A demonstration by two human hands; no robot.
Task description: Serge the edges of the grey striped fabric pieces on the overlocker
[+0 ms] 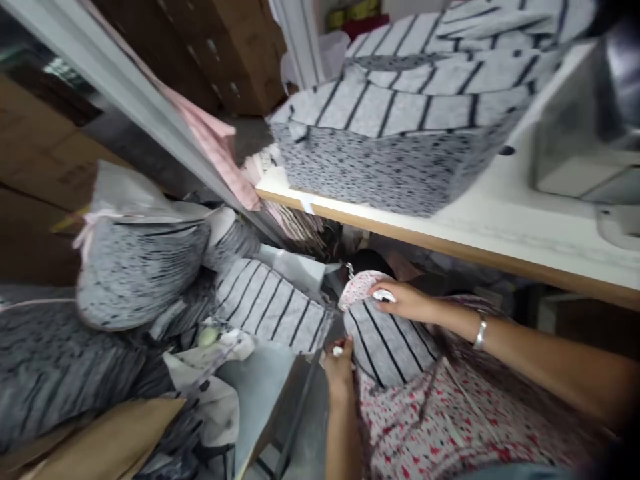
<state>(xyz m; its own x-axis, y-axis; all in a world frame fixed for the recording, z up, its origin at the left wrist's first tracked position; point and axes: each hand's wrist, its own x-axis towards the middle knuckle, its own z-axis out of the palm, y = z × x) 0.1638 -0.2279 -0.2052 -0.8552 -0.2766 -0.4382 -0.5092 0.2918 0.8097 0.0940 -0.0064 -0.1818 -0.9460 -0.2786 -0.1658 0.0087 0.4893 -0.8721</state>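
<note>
Below the table edge (450, 250), on the person's lap, lies one grey striped fabric piece (383, 343). Right hand (405, 301) presses its top edge, fingers closed on a small white bit; left hand (340, 365) pinches its lower corner. Held only at the edges, it could slide off toward the two bagged fabric bundles (135, 273). One silver bracelet (481, 332) circles the right wrist.

No text can be read anywhere — the cardboard boxes (45, 153) at the left of the frame carry faint dark print, too blurred to make out, and the small white tag (384, 295) near the centre shows no legible marking.
</note>
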